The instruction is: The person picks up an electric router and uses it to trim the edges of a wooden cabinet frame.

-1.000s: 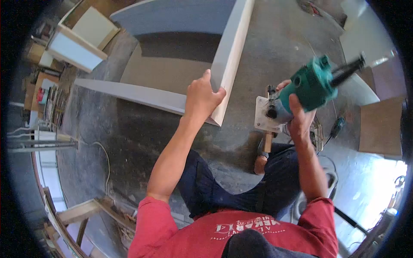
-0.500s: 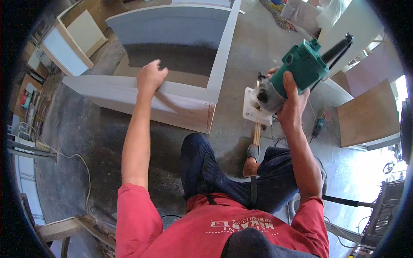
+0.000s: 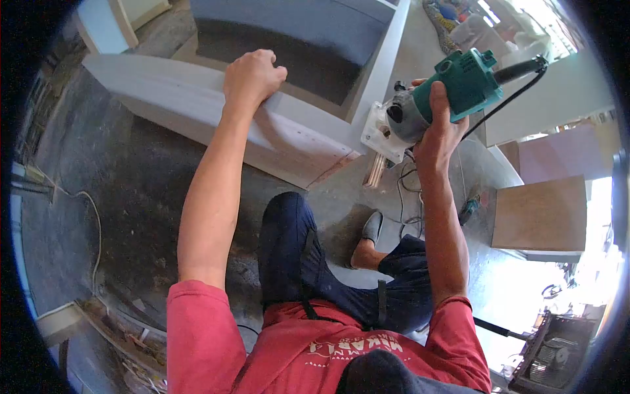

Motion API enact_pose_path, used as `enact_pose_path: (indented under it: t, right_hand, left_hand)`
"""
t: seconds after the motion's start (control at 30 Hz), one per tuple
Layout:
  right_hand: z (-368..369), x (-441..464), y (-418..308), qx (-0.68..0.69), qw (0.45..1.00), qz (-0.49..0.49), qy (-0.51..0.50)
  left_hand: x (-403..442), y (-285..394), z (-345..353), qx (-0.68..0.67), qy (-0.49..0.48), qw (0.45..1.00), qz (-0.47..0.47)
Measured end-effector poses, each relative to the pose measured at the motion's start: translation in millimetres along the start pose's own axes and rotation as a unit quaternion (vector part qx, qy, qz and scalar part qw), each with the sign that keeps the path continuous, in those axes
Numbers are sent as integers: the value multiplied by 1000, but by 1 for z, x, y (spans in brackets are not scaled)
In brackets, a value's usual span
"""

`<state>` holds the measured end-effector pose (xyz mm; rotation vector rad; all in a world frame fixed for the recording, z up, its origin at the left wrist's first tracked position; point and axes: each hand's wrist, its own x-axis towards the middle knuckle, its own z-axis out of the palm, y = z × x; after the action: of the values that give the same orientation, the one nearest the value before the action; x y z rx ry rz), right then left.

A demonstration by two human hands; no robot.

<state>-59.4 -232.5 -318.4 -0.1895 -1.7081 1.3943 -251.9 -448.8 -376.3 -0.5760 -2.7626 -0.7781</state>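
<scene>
My right hand [image 3: 443, 128] is wrapped around a green trim router [image 3: 466, 82], with its thumb across the motor body. The router is held tilted in the air beside the near right corner of a grey-white cabinet [image 3: 308, 128] lying on the floor. Its pale base plate [image 3: 379, 134] faces down and left, toward that corner. The black cord runs from the router's upper right end. My left hand [image 3: 252, 79] rests on the top edge of the cabinet's near panel, fingers curled over the inner side; the fingertips are partly hidden.
A strip of wood [image 3: 375, 172] shows below the router's base. Cord loops lie on the floor near my foot [image 3: 366, 253]. Another green power tool [image 3: 470, 209] lies to the right, beside a wooden box [image 3: 539, 213]. A fan [image 3: 558, 354] stands at the lower right.
The view has shifted, so the cabinet appears lower and further right. The router has come closer to the cabinet's corner and is tilted a little more. Both hands keep their holds.
</scene>
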Motion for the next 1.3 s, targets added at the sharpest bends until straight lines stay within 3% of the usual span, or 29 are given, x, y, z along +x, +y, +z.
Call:
enact_pose_path:
  t: [0.47, 0.63, 0.9, 1.3]
  right_hand:
    - [3, -7, -10, -9, 999, -10, -37]
    - [10, -10, -11, 61, 998, 13, 14]
    - [14, -10, -12, 45, 999, 0, 9]
    - [17, -12, -8, 42, 997, -37, 45]
  left_hand:
    - [-9, 5, 6, 7, 23, 1000, 7]
    - [-16, 17, -2, 9, 38, 999, -2]
    - [-25, 23, -16, -4, 92, 996, 19]
    - [-29, 20, -7, 1, 93, 996, 13]
